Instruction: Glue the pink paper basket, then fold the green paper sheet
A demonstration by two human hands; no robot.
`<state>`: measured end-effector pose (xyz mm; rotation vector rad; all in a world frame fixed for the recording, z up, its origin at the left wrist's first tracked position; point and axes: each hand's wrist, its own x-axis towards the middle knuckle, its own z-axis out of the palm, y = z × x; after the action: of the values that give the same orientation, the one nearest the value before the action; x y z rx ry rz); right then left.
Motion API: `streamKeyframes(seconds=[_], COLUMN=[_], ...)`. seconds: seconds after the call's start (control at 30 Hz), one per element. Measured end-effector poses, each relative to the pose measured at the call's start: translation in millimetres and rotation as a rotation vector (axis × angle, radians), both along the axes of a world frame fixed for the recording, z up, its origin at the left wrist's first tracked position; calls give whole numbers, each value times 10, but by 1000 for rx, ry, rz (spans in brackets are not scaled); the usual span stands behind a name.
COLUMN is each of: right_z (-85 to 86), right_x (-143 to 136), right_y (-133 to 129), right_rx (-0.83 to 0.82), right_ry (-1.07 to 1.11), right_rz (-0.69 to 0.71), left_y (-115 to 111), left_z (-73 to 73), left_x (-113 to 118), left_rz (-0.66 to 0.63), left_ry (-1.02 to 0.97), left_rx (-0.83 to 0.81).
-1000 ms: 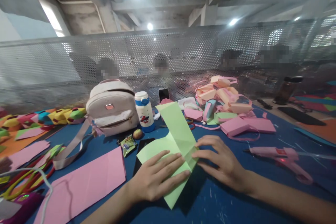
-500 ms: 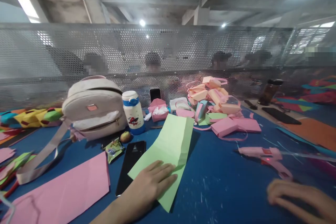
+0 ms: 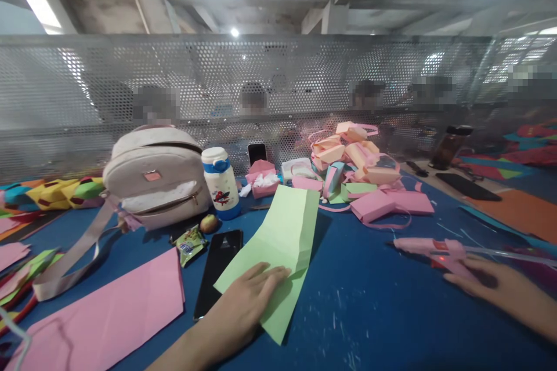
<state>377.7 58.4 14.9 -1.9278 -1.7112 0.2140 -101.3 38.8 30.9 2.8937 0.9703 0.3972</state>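
My left hand (image 3: 252, 301) lies flat with its fingers stretched out, pressing on a creased sheet of light green paper (image 3: 289, 220). The paper's far part stands up in a fold, and one flap spreads left over the edge of a black phone (image 3: 217, 266). At the right, my right hand (image 3: 500, 290) has its fingers and thumb round the handle of a pink hot glue gun (image 3: 444, 252). A small red light glows on the gun, its nozzle points left, and a clear glue stick sticks out behind.
Pink sheets (image 3: 104, 313) lie at the left front. Behind stand a pale backpack (image 3: 156, 179), a bottle (image 3: 221, 185) and a tissue box (image 3: 263, 182). Folded paper pieces (image 3: 361, 162) are heaped before a perforated metal screen (image 3: 278, 81). A snack packet (image 3: 189, 246) lies near the backpack.
My right hand has moved up to the glue gun and closed round its handle. My left hand stays on the green paper, which has hardly moved.
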Motion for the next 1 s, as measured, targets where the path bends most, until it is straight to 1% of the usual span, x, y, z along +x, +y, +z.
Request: streamKeyframes(seconds=[0.1, 0.17, 0.23, 0.3, 0.4, 0.47, 0.57, 0.7, 0.9, 1.0], right_z=[103, 181, 260, 321, 360, 364, 379, 430, 472, 462], right_x=[-236, -385, -546, -728, -1035, -1237, -1485, -1677, -1753, -1738], right_y=[-16, -51, -91, -123, -135, -110, -35, 67, 121, 134], right_rx=[-50, -83, -184, -341, -543, -630, -621, -600, -602, -595], right_ry=[251, 315, 334, 336, 381, 405, 380, 324, 273, 250], right_rz=[49, 79, 148, 282, 488, 570, 591, 640, 708, 705], left_y=[0, 4, 9, 13, 18, 23, 32, 42, 50, 44], left_z=[6, -2, -19, -35, -48, -53, -62, -83, -158, -162], left_x=[2, 0, -6, -11, -15, -16, -20, -32, -51, -51], left_rz=[-4, -14, -24, -26, -32, -42, -52, -57, -40, -30], left_ry=[-17, -17, -12, -3, 13, 20, 28, 20, 32, 25], left_rx=[1, 13, 24, 30, 23, 23, 37, 48, 27, 5])
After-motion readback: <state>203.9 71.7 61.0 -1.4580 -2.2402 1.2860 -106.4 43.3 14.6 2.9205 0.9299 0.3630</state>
